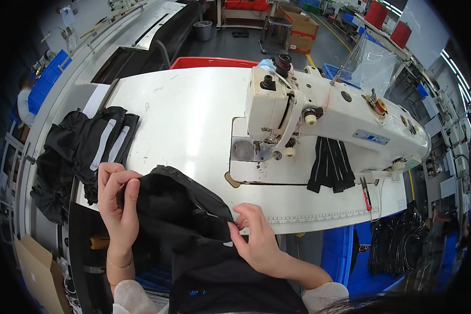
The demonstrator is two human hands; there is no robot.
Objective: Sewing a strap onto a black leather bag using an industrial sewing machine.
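Both my hands hold a piece of black cloth [167, 209] in front of the table's near edge. Its mouth gapes, and the rim stretches between the hands. My left hand [119, 204] pinches the left end between thumb and fingers. At the right end, my right hand [257, 242] grips the edge with thumb and fingertips, beside a small white patch. More black fabric [220, 277] with small blue marks hangs below; whether it joins the held piece, I cannot tell. A white sewing machine [319, 102] stands beyond my right hand, its needle area apart from the cloth.
Black fabric pieces with white strips [103, 144] are piled at the table's [178, 120] left. Black strips [331, 165] lie under the machine arm, near red-handled snips [366, 194]. Blue bins [336, 256] and bundled black pieces [397, 243] sit below right. A red bin [212, 63] is behind.
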